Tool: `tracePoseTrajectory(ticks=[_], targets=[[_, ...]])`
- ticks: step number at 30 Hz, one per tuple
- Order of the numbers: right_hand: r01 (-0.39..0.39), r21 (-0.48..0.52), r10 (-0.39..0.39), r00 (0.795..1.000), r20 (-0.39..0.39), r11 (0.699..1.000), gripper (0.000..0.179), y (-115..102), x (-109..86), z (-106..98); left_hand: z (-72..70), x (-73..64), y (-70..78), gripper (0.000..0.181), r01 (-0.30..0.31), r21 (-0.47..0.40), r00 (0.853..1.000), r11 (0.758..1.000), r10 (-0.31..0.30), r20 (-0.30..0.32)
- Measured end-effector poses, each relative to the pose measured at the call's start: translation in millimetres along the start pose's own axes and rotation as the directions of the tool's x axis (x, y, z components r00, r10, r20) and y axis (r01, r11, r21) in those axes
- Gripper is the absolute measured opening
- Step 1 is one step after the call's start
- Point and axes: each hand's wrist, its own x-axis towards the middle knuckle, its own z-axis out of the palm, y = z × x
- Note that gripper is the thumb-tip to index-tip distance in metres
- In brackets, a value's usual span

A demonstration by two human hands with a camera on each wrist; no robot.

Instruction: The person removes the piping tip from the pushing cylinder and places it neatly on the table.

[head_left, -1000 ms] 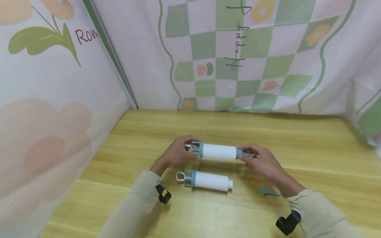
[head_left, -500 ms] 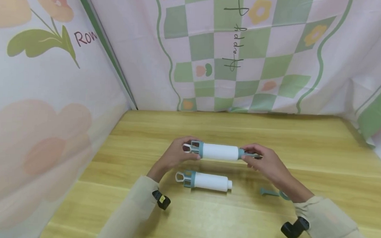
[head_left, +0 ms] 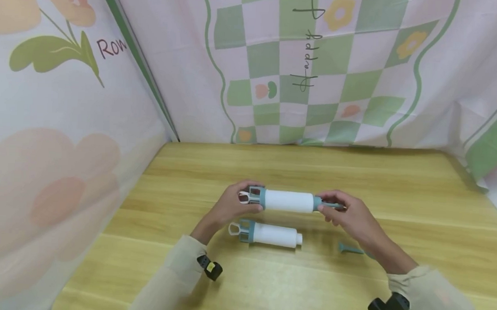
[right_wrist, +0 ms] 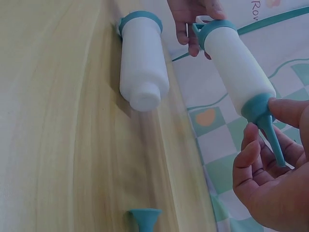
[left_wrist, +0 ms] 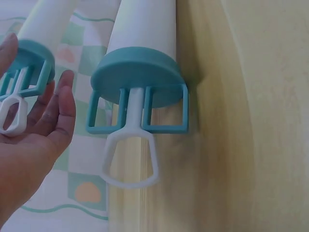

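Note:
My left hand (head_left: pixel 231 201) grips the teal handled collar of a white syringe-like tube (head_left: pixel 289 201), held level above the table. Its white pull ring (left_wrist: pixel 14 116) sticks out between thumb and fingers. At the tube's other end, my right hand (head_left: pixel 350 214) pinches a teal nozzle (right_wrist: pixel 263 116) by its wide base, right at the white body. The nozzle's thin spout points into the palm. A second white tube (head_left: pixel 275 235) of the same kind lies nearer to me, with its bare white neck (right_wrist: pixel 145 98) to the right.
Another teal nozzle (head_left: pixel 350 248) lies on the wooden table (head_left: pixel 292 286), partly hidden behind the right forearm. A patterned curtain (head_left: pixel 292 115) hangs along the far edge, and a flowered sheet (head_left: pixel 67 110) covers the left side.
Both hands still hold the tube and nozzle. The right hand has shifted slightly right and toward me, and the tube sits a little lower in view. The second tube stays put.

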Motion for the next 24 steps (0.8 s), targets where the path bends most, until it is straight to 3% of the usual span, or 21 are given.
tracePoseTrajectory(ticks=[7, 16, 24], targets=[[0.013, -0.012, -0.014, 1.000, -0.013, 1.000, 0.041, 0.8, -3.3, 4.3, 2.8, -4.3, -1.3, 0.054, -0.023, 0.008, 1.000, 1.000, 0.023, -0.009], [0.031, 0.021, -0.031, 0.999, 0.006, 0.999, 0.041, 2.0, -5.3, 6.3, 7.3, -8.7, -2.5, 0.046, -0.001, 0.042, 0.994, 0.999, 0.006, -0.106], [-0.034, 0.028, 0.034, 0.999, 0.015, 0.999, 0.051, 0.4, -3.6, 8.1, 9.1, -11.0, -3.4, 0.046, -0.029, 0.050, 0.990, 0.998, 0.035, -0.135]])
